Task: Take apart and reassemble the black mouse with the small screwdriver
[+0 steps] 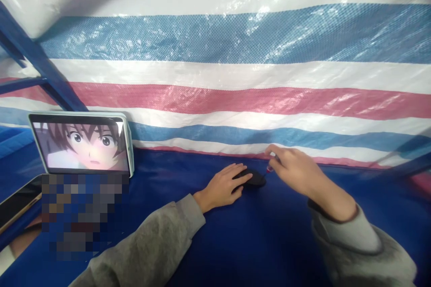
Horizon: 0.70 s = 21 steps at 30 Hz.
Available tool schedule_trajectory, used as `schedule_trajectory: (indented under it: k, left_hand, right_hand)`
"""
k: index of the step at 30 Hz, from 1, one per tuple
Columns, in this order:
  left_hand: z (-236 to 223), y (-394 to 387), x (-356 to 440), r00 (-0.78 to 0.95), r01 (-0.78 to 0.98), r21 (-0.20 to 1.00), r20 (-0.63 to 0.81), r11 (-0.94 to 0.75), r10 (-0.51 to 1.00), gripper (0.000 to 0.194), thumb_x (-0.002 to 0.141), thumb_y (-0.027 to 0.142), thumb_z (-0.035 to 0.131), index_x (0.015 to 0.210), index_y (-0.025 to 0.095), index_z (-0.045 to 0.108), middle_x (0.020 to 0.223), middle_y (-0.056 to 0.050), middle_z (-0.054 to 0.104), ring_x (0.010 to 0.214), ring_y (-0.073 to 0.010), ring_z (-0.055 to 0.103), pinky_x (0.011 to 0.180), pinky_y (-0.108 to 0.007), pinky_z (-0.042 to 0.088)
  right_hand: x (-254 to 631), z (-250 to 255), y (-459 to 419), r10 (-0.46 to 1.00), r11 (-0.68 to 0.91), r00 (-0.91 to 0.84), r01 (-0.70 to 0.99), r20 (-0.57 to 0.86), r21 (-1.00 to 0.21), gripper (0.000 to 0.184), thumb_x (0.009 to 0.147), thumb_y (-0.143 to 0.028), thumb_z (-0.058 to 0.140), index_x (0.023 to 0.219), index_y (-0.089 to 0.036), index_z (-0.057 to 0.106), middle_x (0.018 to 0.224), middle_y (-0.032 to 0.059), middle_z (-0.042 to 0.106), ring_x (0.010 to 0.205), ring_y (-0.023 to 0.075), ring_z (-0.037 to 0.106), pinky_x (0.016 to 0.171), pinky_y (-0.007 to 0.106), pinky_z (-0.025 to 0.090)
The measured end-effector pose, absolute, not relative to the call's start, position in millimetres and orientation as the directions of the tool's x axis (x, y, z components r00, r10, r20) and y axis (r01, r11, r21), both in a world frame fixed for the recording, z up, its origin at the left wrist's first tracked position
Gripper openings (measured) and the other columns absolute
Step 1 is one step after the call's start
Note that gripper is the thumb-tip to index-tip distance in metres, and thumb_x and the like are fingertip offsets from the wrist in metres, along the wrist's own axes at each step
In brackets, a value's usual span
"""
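A black computer mouse point(257, 179) lies on the dark blue surface in front of me. My left hand point(225, 187) reaches over its left end, fingers spread across the mouse and holding it down. In the curled fingers of my right hand point(292, 168) is a small screwdriver point(269, 168) with a clear and reddish handle. Its thin shaft slants down to the right end of the mouse; whether the tip touches a screw is too small to tell. Most of the handle is hidden by my fingers.
At the left, a tablet point(82, 143) in a pale case stands upright, playing a cartoon. Beside it lies a phone point(20, 202), near a pixelated patch. A striped plastic sheet point(215, 76) hangs behind the surface, with a blue metal frame point(43, 63) at the left.
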<state>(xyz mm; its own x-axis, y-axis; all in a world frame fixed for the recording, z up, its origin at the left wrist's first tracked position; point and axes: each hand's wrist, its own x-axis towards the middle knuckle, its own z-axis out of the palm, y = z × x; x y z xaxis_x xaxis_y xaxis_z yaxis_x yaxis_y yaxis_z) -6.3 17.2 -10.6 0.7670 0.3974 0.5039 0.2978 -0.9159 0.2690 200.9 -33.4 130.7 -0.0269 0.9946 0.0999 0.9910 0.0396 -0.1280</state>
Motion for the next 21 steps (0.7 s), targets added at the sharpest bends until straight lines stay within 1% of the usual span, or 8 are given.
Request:
schedule_trajectory:
  k: [3, 5, 8, 11, 13, 17, 19, 21]
  left_hand:
    - [-9.6, 16.9, -6.0, 0.766, 0.294, 0.267, 0.509, -0.918, 0.394, 0.044, 0.093, 0.018, 0.049, 0.137, 0.021, 0.053, 0.145, -0.010, 0.049, 0.139, -0.0222, 0.042, 0.117, -0.044, 0.035]
    - [-8.4, 16.7, -5.9, 0.762, 0.298, 0.268, 0.511, -0.916, 0.398, 0.043, 0.094, 0.018, 0.047, 0.137, 0.022, 0.053, 0.144, -0.009, 0.050, 0.138, -0.0218, 0.044, 0.116, -0.045, 0.037]
    - [-7.3, 16.7, -5.8, 0.760, 0.299, 0.271, 0.513, -0.915, 0.400, 0.041, 0.096, 0.020, 0.045, 0.136, 0.023, 0.053, 0.144, -0.008, 0.051, 0.137, -0.0221, 0.045, 0.115, -0.045, 0.038]
    - [-7.8, 17.1, -5.5, 0.759, 0.299, 0.268, 0.515, -0.916, 0.398, 0.039, 0.098, 0.023, 0.046, 0.136, 0.022, 0.053, 0.144, -0.008, 0.051, 0.137, -0.0223, 0.045, 0.115, -0.046, 0.038]
    - [-8.7, 17.3, -5.3, 0.758, 0.303, 0.265, 0.515, -0.915, 0.400, 0.039, 0.098, 0.025, 0.047, 0.136, 0.022, 0.053, 0.144, -0.009, 0.051, 0.137, -0.0222, 0.045, 0.116, -0.045, 0.038]
    - [-9.2, 17.1, -5.0, 0.761, 0.312, 0.269, 0.503, -0.911, 0.409, 0.039, 0.098, 0.025, 0.047, 0.136, 0.022, 0.053, 0.144, -0.009, 0.051, 0.136, -0.0222, 0.046, 0.115, -0.045, 0.038]
    - [-8.8, 16.9, -5.1, 0.763, 0.308, 0.270, 0.503, -0.912, 0.406, 0.039, 0.098, 0.026, 0.047, 0.137, 0.023, 0.052, 0.144, -0.009, 0.051, 0.136, -0.0225, 0.046, 0.115, -0.045, 0.039]
    - [-8.4, 16.8, -5.2, 0.762, 0.304, 0.268, 0.507, -0.914, 0.402, 0.039, 0.098, 0.026, 0.047, 0.137, 0.022, 0.052, 0.143, -0.009, 0.052, 0.136, -0.0228, 0.046, 0.114, -0.045, 0.040]
  right_hand:
    - [202.5, 128.9, -32.5, 0.994, 0.042, -0.027, 0.989, 0.106, -0.143, 0.026, 0.093, -0.026, 0.036, 0.093, -0.023, 0.062, 0.073, 0.0034, 0.070, 0.069, 0.0203, 0.063, 0.062, 0.029, 0.036]
    - [203.0, 127.8, -32.0, 0.991, 0.060, -0.042, 0.987, 0.125, -0.148, 0.029, 0.095, -0.031, 0.035, 0.090, -0.023, 0.062, 0.070, 0.0034, 0.069, 0.065, 0.0196, 0.063, 0.060, 0.028, 0.036]
    - [203.4, 127.1, -31.9, 0.986, 0.076, -0.054, 0.988, 0.159, -0.138, 0.033, 0.096, -0.038, 0.036, 0.088, -0.023, 0.063, 0.068, 0.0048, 0.069, 0.065, 0.0204, 0.064, 0.060, 0.028, 0.037]
    - [203.7, 126.8, -32.1, 0.988, 0.050, -0.031, 0.991, 0.152, -0.124, 0.034, 0.097, -0.042, 0.035, 0.091, -0.023, 0.063, 0.068, 0.0046, 0.068, 0.066, 0.0212, 0.064, 0.060, 0.029, 0.037]
    - [203.7, 126.8, -31.9, 0.991, 0.039, -0.022, 0.992, 0.132, -0.122, 0.031, 0.096, -0.041, 0.036, 0.095, -0.024, 0.061, 0.071, 0.0045, 0.069, 0.069, 0.0214, 0.065, 0.062, 0.029, 0.038]
    - [202.6, 127.9, -30.8, 0.994, 0.068, -0.055, 0.989, 0.098, -0.128, 0.019, 0.091, -0.027, 0.040, 0.096, -0.022, 0.058, 0.086, 0.0059, 0.072, 0.078, 0.0214, 0.066, 0.066, 0.029, 0.039]
    - [201.9, 128.7, -30.4, 0.992, 0.084, -0.071, 0.989, 0.107, -0.119, 0.018, 0.088, -0.023, 0.041, 0.095, -0.022, 0.058, 0.087, 0.0061, 0.072, 0.078, 0.0212, 0.065, 0.066, 0.029, 0.038]
    - [201.8, 129.2, -30.3, 0.989, 0.096, -0.082, 0.989, 0.123, -0.116, 0.019, 0.088, -0.022, 0.041, 0.095, -0.022, 0.058, 0.086, 0.0057, 0.072, 0.075, 0.0206, 0.064, 0.065, 0.029, 0.037]
